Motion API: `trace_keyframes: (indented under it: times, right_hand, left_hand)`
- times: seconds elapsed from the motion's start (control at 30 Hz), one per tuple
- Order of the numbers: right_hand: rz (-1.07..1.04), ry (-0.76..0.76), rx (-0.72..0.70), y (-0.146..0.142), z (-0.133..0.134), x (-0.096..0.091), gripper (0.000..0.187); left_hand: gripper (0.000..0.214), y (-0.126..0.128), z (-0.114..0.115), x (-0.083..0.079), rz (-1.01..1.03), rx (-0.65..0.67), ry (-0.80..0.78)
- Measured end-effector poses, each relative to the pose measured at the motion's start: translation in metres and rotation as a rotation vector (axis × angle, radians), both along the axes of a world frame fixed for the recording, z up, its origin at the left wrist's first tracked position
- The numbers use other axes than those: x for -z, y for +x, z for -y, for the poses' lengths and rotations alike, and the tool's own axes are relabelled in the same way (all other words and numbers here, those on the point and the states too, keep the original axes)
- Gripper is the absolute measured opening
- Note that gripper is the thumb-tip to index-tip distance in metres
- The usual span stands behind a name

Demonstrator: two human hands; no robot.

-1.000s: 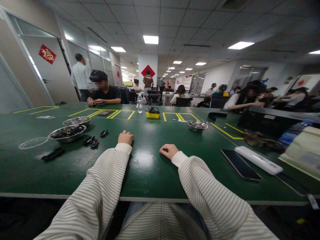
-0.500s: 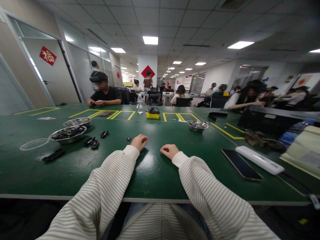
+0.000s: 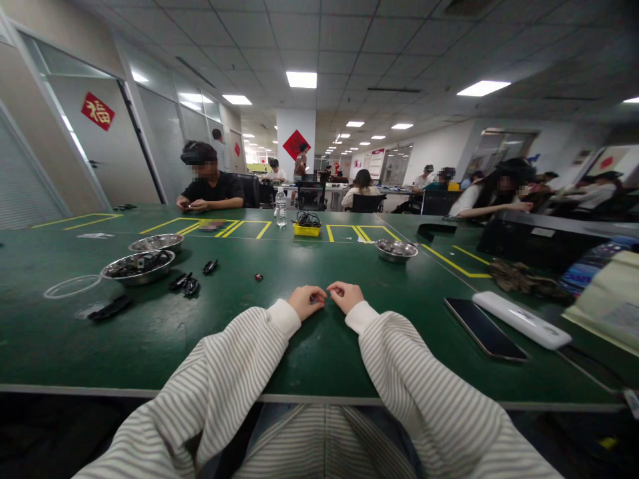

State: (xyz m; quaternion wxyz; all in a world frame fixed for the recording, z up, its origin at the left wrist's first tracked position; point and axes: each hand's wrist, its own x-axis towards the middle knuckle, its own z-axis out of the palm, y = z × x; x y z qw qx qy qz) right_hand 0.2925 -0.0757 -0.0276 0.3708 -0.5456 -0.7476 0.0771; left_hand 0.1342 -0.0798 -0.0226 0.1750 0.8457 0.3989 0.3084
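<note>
Above the green tabletop, close in front of me, my left hand (image 3: 306, 303) and my right hand (image 3: 346, 297) come together with their fingertips almost touching. The left fingers are curled in a pinch, and whatever lies between them is too small to make out. Thumb and fingers of the right hand are also pressed together; I cannot see clearly what they hold. A small red and black piece (image 3: 258, 277) lies on the table to the left, beyond my left hand. Further left are several black plastic parts (image 3: 190, 287).
Left stand two metal bowls, the nearer bowl (image 3: 160, 276) full of dark parts. A third bowl (image 3: 396, 251), a yellow box (image 3: 307, 230) and a water bottle (image 3: 281, 207) stand farther back. At right lie a phone (image 3: 484, 329) and a white device (image 3: 522, 320). A person (image 3: 212, 179) sits opposite.
My left hand has moved right and nearer to me, from beside the small red and black piece to my right hand. The right hand has shifted slightly, its fingers now pinched.
</note>
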Motion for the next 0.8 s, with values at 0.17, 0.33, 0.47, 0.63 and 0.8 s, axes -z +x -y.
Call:
trace_keyframes:
  times: [0.17, 0.33, 0.47, 0.63, 0.8]
  right_hand:
    - [0.029, -0.072, -0.111, -0.002, 0.002, 0.003, 0.016]
    - [0.057, -0.134, -0.214, -0.002, 0.002, 0.007, 0.022]
    - [0.102, -0.120, -0.267, 0.001, 0.003, 0.006, 0.025]
    - [0.127, -0.095, -0.292, 0.003, 0.002, 0.006, 0.020]
    - [0.129, -0.102, -0.293, 0.004, 0.002, 0.005, 0.019]
  left_hand:
    - [0.016, -0.003, -0.002, 0.000, -0.091, -0.002, 0.066]
    - [0.026, -0.011, -0.009, -0.003, -0.138, 0.014, 0.144]
    - [0.043, -0.026, -0.018, -0.009, -0.272, 0.054, 0.269]
    - [0.039, -0.051, -0.030, -0.014, -0.413, -0.255, 0.340]
    - [0.033, -0.086, -0.044, -0.006, -0.452, -0.801, 0.322]
